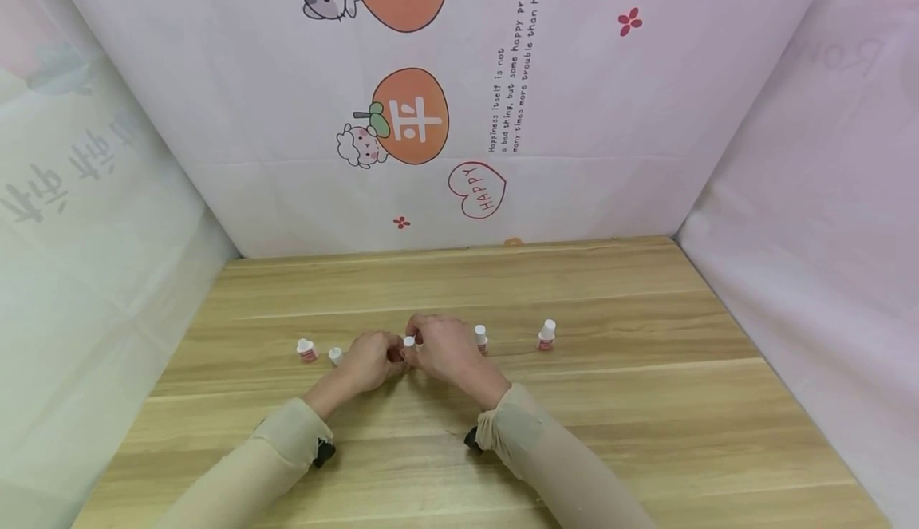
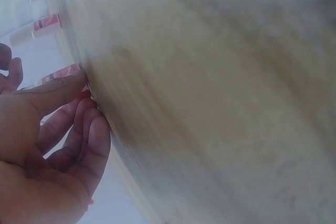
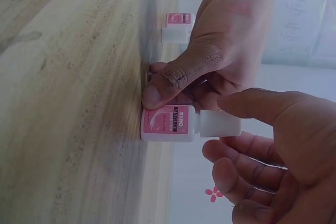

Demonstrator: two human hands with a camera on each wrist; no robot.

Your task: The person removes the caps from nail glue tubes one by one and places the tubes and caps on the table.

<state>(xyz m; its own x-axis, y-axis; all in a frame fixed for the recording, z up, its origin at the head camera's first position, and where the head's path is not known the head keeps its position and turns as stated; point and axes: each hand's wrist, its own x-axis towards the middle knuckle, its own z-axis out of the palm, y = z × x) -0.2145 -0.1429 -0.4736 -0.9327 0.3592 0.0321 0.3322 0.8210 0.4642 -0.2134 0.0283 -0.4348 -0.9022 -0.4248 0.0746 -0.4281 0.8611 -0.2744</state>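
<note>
From my end, left to right: white printed cloth (image 1: 65, 194) hangs down the left side of the wood-grain table (image 1: 646, 425). First thing on the wood is the leftmost bottle (image 1: 306, 351), small, upright, pink label, shorter top than the others; too small for me to read more detail. Just beside it sits a small white piece (image 1: 335, 356), looks like a loose cap. Next is the left hand (image 1: 369, 360), bare, beige sleeve; I have it grasping the lower part of the middle bottle (image 3: 169, 123), thumb on the label. That bottle is upright, base at the table, between both hands; I can read "NAIL GLUE" on its pink label in the right wrist view. Its white cap (image 3: 220, 124) is on top, and the right hand (image 1: 448, 349) is grasping that cap, thumb against one side, fingers around the other. Just past the right hand I get another bottle (image 1: 480, 339), upright, white top on, partly hidden behind the hand. Well apart from it is the rightmost bottle (image 1: 547, 335), also upright with a white top. Pale cloth (image 1: 811, 194) covers the right side.
</note>
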